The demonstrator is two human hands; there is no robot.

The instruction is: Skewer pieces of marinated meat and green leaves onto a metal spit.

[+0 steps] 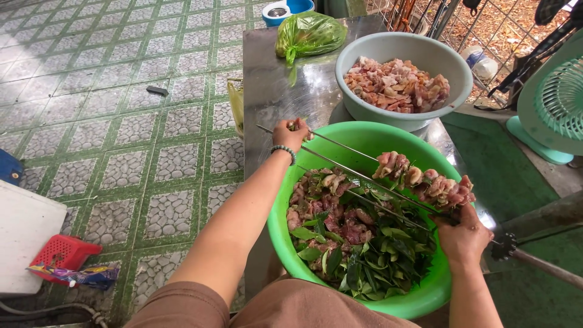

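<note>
My left hand [290, 134] grips the far ends of thin metal skewers [346, 168] at the rim of a big green basin [370, 130]. My right hand [464, 237] holds the skewers' other end, over the basin's right side. Chunks of raw meat [425, 182] are threaded on the skewers close to my right hand. The basin holds marinated meat pieces [340, 212] mixed with green leaves [376, 261]. A bead bracelet circles my left wrist.
A grey-green bowl [404, 48] of raw meat stands behind the basin on the steel table [273, 79], with a green plastic bag [310, 33] beside it. A teal fan [555, 100] stands right. Tiled floor, red basket [61, 252] and white box [24, 234] lie left.
</note>
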